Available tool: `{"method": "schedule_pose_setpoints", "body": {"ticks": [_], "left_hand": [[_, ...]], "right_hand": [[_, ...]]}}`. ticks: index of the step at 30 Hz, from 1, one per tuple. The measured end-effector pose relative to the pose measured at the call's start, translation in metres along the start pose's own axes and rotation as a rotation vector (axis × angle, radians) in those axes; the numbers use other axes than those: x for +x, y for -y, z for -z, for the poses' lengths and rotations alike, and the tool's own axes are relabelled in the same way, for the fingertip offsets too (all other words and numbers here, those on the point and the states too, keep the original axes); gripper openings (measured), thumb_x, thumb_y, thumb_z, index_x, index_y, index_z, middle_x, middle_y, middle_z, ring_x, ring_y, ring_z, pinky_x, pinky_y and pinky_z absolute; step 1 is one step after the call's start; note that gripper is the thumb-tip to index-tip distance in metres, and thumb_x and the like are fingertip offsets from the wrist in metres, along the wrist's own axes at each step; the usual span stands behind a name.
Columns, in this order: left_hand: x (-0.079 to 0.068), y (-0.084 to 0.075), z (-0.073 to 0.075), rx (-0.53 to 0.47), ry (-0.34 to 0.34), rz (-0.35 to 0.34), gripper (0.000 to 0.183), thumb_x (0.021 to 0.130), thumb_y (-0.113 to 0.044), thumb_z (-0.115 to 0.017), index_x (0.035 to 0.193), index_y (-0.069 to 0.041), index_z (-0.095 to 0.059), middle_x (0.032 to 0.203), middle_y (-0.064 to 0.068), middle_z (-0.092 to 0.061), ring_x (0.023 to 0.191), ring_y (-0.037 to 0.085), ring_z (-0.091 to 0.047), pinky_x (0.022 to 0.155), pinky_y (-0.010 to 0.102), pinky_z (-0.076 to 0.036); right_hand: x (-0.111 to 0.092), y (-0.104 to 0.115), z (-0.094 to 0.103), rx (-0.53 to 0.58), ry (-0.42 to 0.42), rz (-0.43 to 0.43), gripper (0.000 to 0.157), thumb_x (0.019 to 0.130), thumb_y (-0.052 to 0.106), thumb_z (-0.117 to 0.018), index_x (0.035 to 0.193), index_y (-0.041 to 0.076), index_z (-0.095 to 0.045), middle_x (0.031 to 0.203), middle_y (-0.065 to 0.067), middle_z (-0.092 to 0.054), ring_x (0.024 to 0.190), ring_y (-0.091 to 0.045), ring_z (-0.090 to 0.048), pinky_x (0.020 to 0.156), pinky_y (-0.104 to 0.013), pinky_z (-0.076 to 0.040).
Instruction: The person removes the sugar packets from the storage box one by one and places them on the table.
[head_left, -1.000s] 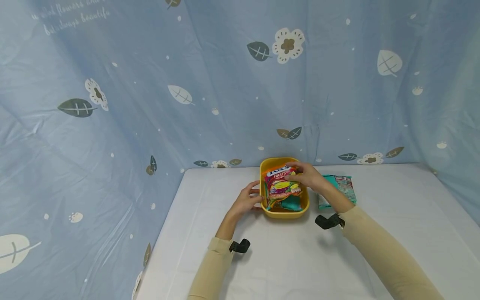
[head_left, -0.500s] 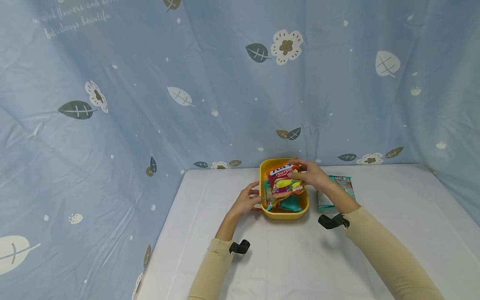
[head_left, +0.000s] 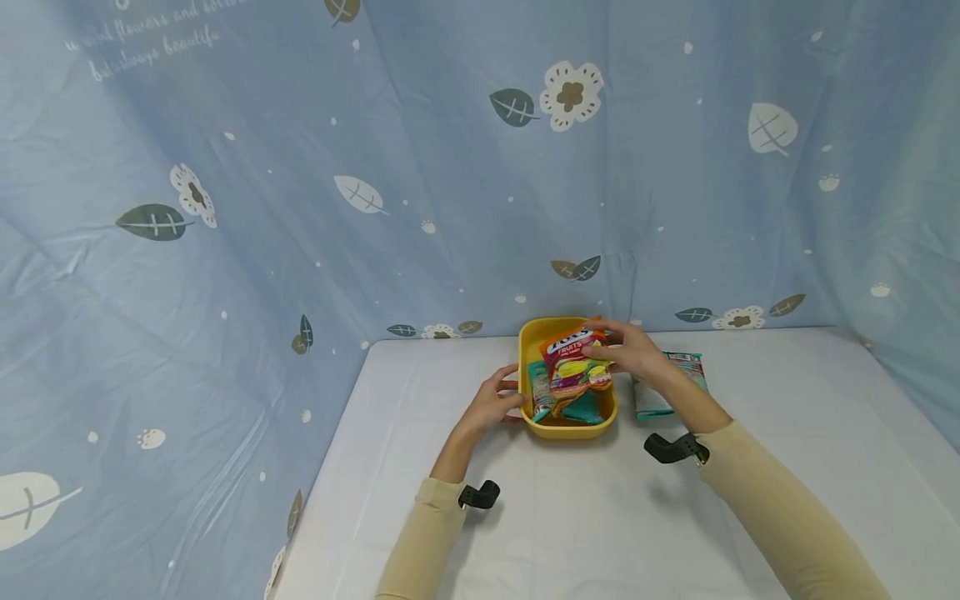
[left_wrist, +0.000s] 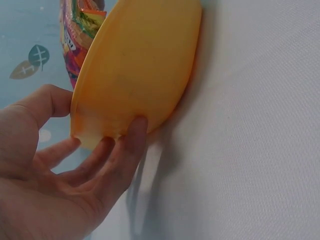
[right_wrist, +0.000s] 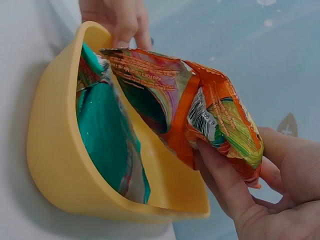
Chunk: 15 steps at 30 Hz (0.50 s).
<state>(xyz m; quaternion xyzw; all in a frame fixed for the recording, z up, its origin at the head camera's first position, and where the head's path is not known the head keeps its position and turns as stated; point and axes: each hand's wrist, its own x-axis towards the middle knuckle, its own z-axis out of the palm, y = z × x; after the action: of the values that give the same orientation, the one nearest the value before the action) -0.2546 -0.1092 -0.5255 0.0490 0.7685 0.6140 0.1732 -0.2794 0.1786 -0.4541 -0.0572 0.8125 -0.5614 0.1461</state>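
A red and orange FOX'S fruit candy bag (head_left: 576, 367) hangs tilted over a yellow plastic tub (head_left: 569, 432). My right hand (head_left: 632, 353) pinches the bag at its right side, with the thumb on the printed front. In the right wrist view, the fingers (right_wrist: 227, 182) press against the bag's back by the barcode. My left hand (head_left: 491, 404) holds the tub's left side, its fingertips on the outer wall and at the rim (left_wrist: 76, 107). Inside the tub lies teal packaging (right_wrist: 105, 135), partly covered by the candy bag in the head view.
Another teal packet (head_left: 686, 371) lies flat right of the tub, partly hidden behind the right forearm. A white cloth covers the table (head_left: 555, 517). A blue patterned curtain (head_left: 450, 167) rises right behind the tub and along the left.
My right hand has lifted the candy bag slightly and shifted it to the right, uncovering more of the teal packaging in the tub. The left hand has stayed on the tub.
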Motion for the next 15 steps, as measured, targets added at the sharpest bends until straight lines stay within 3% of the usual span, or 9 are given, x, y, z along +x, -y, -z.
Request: {"method": "schedule_pose_setpoints", "body": {"ticks": [15], "left_hand": [[0.001,0.002,0.001,-0.027,0.013,-0.01,0.066,0.091,-0.009,-0.065,0.15,-0.021,-0.039,0.134,0.021,-0.051,0.106,0.029,-0.063,0.076,0.042,-0.064]], "right_hand": [[-0.014,0.001,0.014,0.01,0.007,0.042,0.066,0.094,0.032,-0.065,0.151,0.014,-0.038,0.138,-0.027,-0.046,0.101,-0.024,-0.062,0.075,-0.029,-0.061]]}}
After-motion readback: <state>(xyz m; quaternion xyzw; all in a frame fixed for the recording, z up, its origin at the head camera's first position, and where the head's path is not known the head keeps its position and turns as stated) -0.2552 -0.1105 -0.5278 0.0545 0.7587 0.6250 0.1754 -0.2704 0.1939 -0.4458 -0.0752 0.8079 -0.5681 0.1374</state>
